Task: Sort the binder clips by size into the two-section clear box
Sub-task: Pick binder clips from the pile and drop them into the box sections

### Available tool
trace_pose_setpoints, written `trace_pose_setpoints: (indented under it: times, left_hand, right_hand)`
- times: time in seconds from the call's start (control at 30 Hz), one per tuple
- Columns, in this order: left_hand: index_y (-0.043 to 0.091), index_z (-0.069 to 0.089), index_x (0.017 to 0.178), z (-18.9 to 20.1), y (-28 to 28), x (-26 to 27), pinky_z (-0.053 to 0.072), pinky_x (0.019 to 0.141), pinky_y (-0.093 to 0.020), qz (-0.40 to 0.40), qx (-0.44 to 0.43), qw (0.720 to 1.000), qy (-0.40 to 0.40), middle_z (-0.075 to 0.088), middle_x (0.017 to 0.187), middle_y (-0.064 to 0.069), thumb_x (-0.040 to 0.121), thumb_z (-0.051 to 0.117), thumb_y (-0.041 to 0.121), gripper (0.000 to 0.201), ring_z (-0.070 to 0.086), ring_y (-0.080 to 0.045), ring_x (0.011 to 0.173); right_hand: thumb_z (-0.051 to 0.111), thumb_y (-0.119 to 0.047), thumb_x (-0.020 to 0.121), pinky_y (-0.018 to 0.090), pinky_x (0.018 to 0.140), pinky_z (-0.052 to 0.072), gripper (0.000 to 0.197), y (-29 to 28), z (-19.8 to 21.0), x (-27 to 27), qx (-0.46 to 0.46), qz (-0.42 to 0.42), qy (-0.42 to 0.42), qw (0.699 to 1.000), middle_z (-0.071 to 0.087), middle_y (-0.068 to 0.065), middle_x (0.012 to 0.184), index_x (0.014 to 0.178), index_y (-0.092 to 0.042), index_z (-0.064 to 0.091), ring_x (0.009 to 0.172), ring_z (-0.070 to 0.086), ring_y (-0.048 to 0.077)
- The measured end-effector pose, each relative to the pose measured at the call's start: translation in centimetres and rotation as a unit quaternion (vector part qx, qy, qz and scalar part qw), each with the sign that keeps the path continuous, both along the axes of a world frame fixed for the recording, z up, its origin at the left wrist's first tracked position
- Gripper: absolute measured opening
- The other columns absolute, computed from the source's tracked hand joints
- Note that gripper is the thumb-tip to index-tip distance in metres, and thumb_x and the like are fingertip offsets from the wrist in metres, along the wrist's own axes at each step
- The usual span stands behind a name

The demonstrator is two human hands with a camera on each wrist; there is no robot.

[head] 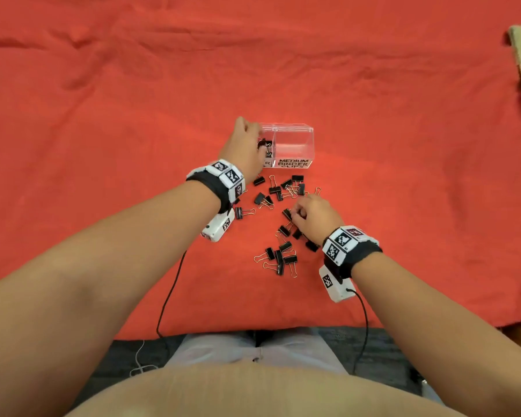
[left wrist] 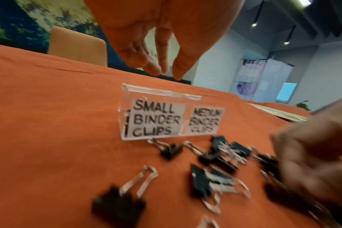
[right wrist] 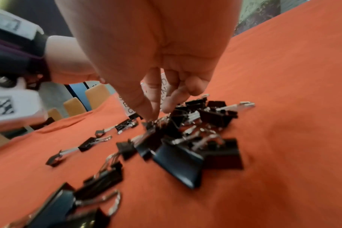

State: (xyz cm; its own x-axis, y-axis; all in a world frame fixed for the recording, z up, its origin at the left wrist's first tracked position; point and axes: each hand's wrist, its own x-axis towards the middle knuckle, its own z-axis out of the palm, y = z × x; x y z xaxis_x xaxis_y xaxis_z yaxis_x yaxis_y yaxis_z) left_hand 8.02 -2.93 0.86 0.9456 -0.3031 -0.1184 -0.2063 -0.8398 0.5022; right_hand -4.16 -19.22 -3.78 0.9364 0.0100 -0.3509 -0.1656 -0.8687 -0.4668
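While the left hand (head: 243,142) hangs over the left section of the clear plastic two-section box (head: 295,145), its fingers (left wrist: 162,61) point down, loose & holding nothing, tips just above the rim. Right hand (head: 312,216) is down in the loose clips nearer the person, thumb & forefinger (right wrist: 146,106) pinching a black metal binder clip w/ silver wire handles (head: 287,214); the clip touches others in the heap, so can't tell if it's off the cloth.

Box stands on the orange-red cloth (head: 103,115), front labels reading "SMALL BINDER CLIPS" (left wrist: 156,119) on the left & "MEDIUM BINDER CLIPS" (left wrist: 204,121) on the right. A couple of black clips (head: 266,147) sit in the small section; medium section shows only clear walls.

Remaining black clips (head: 283,254) lie scattered betw. box & person, one bunch just in front of the box, another by the right wrist. Both wrists wear black straps w/ white marker blocks (head: 227,177); thin black cables (head: 169,296) run back to the lap.
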Motion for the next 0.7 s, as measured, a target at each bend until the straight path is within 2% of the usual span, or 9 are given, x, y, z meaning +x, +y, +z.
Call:
trace_pose_setpoints:
  times: [0.03,0.13,0.27,0.37,0.47,0.6,0.7]
  left_hand:
    - [0.015,0.052,0.119,-0.4,0.0,-1.1,0.05,0.061,-0.025,-0.021,0.008,1.0,-0.008,0.044,0.119,-0.002,0.092,0.055,0.024,0.028,0.053,-0.012,0.069]
    - [0.017,0.056,0.111,-2.3,0.1,-4.4,0.047,0.076,-0.024,-0.094,0.051,0.994,0.012,0.049,0.113,-0.001,0.09,0.058,0.027,0.023,0.054,-0.015,0.091]
    - [0.012,0.052,0.121,-4.8,0.9,-6.3,0.047,0.092,-0.039,-0.132,0.098,0.984,0.066,0.049,0.116,-0.009,0.087,0.061,0.022,0.036,0.049,-0.026,0.112]
    - [0.009,0.053,0.114,-5.0,1.5,-6.4,0.047,0.09,-0.044,-0.12,0.093,0.985,0.077,0.049,0.115,-0.012,0.086,0.057,0.011,0.028,0.049,-0.03,0.113]
    - [0.008,0.052,0.112,-4.9,2.3,-6.4,0.048,0.088,-0.042,-0.135,0.104,0.982,0.081,0.05,0.116,-0.011,0.085,0.057,0.015,0.028,0.048,-0.029,0.115]
    - [0.014,0.054,0.109,-4.8,3.8,-6.0,0.048,0.089,-0.039,-0.131,0.117,0.981,0.076,0.052,0.112,-0.007,0.081,0.059,0.02,0.029,0.048,-0.026,0.112]
    - [0.015,0.055,0.107,-4.5,3.7,-5.9,0.046,0.088,-0.038,-0.121,0.108,0.985,0.064,0.052,0.109,-0.007,0.081,0.058,0.024,0.028,0.048,-0.026,0.109]
  right_hand:
    - [0.054,-0.016,0.087,0.027,0.064,0.04,0.011,0.1,0.2,0.2,-0.003,0.005,-0.006,1.0,0.047,-0.003,0.088,0.089,-0.013,0.064,0.078,0.048,0.015]
    - [0.054,-0.016,0.086,0.03,0.066,0.045,0.011,0.6,0.8,1.5,0.005,0.005,-0.031,1.0,0.049,-0.002,0.089,0.091,-0.013,0.064,0.08,0.051,0.017]
    - [0.057,-0.019,0.086,0.038,0.076,0.05,0.014,1.7,0.7,3.3,-0.007,0.002,-0.03,1.0,0.053,0.005,0.094,0.095,-0.011,0.064,0.086,0.054,0.022]
    - [0.062,-0.026,0.084,0.036,0.079,0.048,0.022,2.6,0.3,3.9,-0.027,-0.005,-0.009,1.0,0.056,0.009,0.104,0.1,-0.01,0.062,0.096,0.055,0.026]
    - [0.064,-0.024,0.084,0.038,0.084,0.047,0.026,3.1,-0.1,3.9,-0.037,-0.009,-0.004,0.999,0.055,0.012,0.11,0.102,-0.006,0.06,0.103,0.054,0.029]
    - [0.058,-0.016,0.085,0.038,0.086,0.048,0.02,2.9,-0.2,3.7,-0.037,0.003,0.002,0.999,0.057,0.015,0.111,0.102,-0.004,0.061,0.1,0.057,0.032]
    - [0.057,-0.016,0.083,0.039,0.083,0.05,0.018,2.5,0.0,3.2,-0.008,0.001,0.005,1.0,0.06,0.014,0.102,0.098,-0.006,0.061,0.094,0.058,0.03]
